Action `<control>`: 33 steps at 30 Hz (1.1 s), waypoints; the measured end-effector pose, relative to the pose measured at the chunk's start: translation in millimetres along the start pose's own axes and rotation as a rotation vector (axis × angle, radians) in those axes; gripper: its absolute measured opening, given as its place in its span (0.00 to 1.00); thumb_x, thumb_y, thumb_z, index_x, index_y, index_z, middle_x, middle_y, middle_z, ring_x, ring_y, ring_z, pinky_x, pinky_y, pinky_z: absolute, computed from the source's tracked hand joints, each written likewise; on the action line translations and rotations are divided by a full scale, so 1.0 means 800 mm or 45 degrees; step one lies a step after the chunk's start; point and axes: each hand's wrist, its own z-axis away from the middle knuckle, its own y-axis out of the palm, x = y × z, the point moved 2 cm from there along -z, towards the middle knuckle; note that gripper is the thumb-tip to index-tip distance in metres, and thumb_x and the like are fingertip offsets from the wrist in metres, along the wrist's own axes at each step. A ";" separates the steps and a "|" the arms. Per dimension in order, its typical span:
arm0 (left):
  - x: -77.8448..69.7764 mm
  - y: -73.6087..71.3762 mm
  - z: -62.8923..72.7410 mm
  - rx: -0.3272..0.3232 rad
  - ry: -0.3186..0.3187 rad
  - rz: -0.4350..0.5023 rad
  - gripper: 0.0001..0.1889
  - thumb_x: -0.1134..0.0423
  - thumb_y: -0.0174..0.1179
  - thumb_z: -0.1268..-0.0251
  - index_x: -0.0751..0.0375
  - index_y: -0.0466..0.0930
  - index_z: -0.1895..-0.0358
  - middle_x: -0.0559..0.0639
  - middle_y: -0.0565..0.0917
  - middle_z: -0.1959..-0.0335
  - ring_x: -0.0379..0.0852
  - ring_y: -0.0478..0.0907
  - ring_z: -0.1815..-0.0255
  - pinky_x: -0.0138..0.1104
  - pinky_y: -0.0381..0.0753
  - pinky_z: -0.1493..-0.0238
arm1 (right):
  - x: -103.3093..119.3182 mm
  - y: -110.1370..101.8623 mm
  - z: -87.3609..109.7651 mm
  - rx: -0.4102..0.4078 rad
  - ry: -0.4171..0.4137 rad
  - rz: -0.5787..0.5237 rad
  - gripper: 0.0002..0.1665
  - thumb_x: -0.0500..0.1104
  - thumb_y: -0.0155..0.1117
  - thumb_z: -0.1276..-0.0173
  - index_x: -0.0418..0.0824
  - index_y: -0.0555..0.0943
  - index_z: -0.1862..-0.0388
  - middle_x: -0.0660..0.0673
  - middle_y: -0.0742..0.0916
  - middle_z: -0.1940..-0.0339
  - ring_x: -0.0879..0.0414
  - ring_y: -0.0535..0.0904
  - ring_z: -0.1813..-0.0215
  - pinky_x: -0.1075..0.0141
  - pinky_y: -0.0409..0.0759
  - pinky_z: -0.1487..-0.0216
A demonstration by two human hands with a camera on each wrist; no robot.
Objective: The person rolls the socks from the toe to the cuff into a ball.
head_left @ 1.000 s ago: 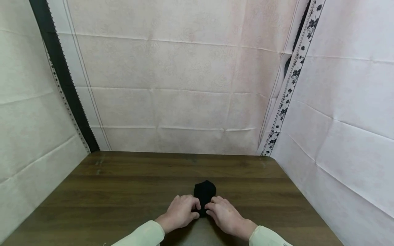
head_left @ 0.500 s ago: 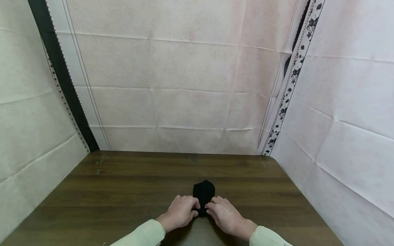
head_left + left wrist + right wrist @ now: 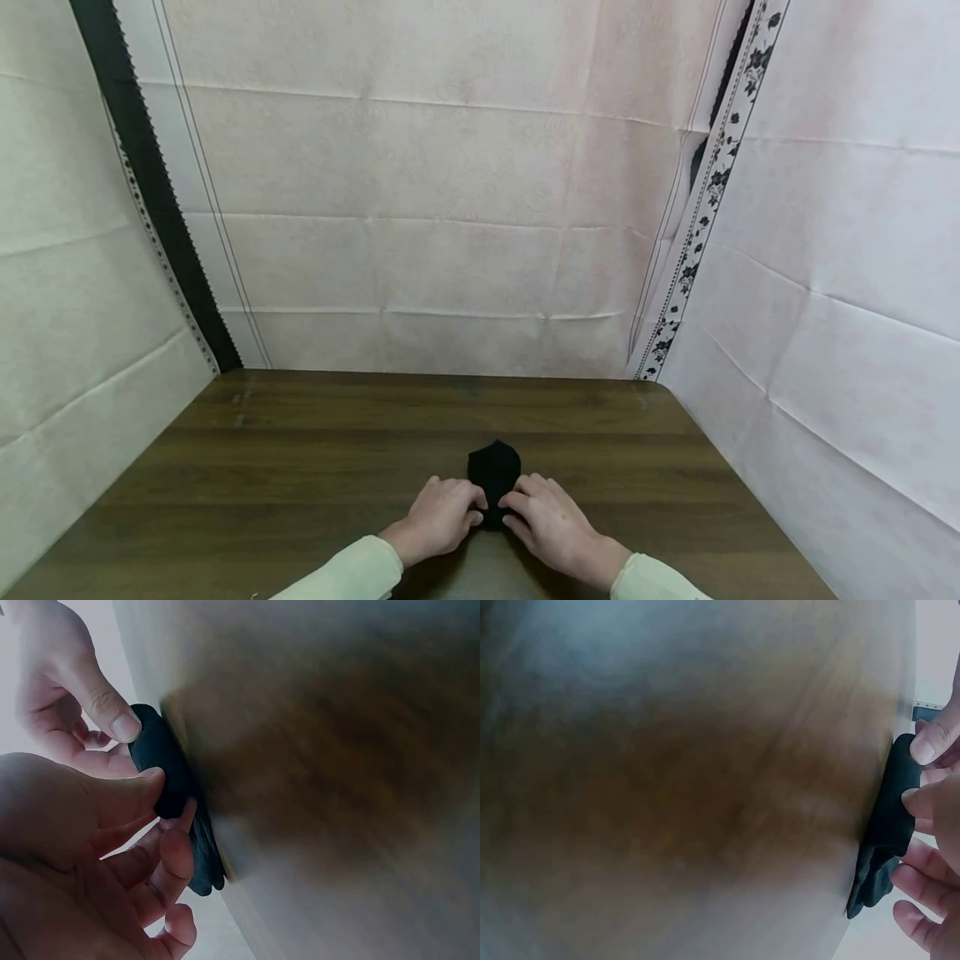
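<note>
A black, soft cloth (image 3: pixel 495 467), sock-like in look, lies on the brown wooden table (image 3: pixel 300 467). Its near end is rolled into a thick fold, and the flat far part points away from me. My left hand (image 3: pixel 442 515) pinches the left end of the roll, thumb on the near side. On the right end, my right hand (image 3: pixel 551 521) does the same with thumb and fingers. From the left wrist view, both thumbs press on the rolled cloth (image 3: pixel 169 769), while loose layers show beyond it. The right wrist view shows the roll (image 3: pixel 896 795) low against the tabletop.
Pale cloth sheets hang as a back wall (image 3: pixel 420 192), a left wall (image 3: pixel 67 292) and a right wall (image 3: pixel 847 275) around the table. A dark strip (image 3: pixel 161 192) runs down the left corner, a floral border (image 3: pixel 708 200) down the right.
The far part of the black cloth has shifted slightly left. Both hands stay almost in place at the rolled end.
</note>
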 end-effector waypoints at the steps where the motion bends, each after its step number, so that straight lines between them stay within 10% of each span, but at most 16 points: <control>1: 0.000 0.000 0.000 -0.002 0.002 -0.001 0.03 0.62 0.68 0.35 0.52 0.88 0.60 0.41 0.86 0.62 0.38 0.81 0.60 0.38 0.70 0.61 | 0.000 0.000 0.000 -0.010 -0.001 -0.001 0.09 0.45 0.72 0.32 0.47 0.86 0.54 0.55 0.81 0.60 0.62 0.74 0.60 0.69 0.72 0.62; 33: 0.003 0.000 0.003 0.004 -0.052 0.100 0.06 0.62 0.68 0.34 0.48 0.79 0.61 0.34 0.75 0.73 0.34 0.70 0.73 0.38 0.68 0.62 | 0.000 0.001 -0.005 0.071 -0.010 0.012 0.09 0.42 0.71 0.32 0.47 0.85 0.54 0.55 0.81 0.61 0.61 0.75 0.58 0.67 0.75 0.60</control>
